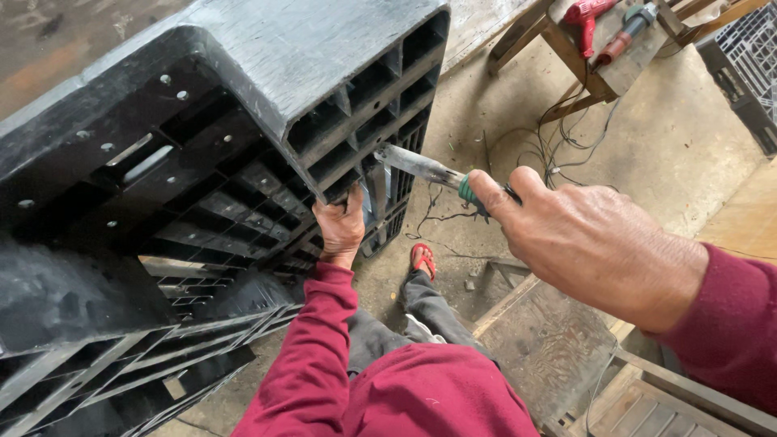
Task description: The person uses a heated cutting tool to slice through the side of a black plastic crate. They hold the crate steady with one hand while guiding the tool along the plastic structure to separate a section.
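A big black plastic pallet (202,121) stands tilted on its edge in front of me, its ribbed underside facing me. My left hand (340,226) grips a lower rib of the pallet near its right corner. My right hand (591,243) is shut on the green handle of a tool with a flat metal shaft (417,166). The shaft's tip rests against the pallet's ribs just above my left hand. Both sleeves are dark red.
My leg in grey trousers and a red sandal (422,259) rest on the concrete floor. A wooden bench (599,57) at top right carries a red power tool, with wires trailing down. Wooden frames (566,348) lie at lower right. A black crate (749,65) stands at far right.
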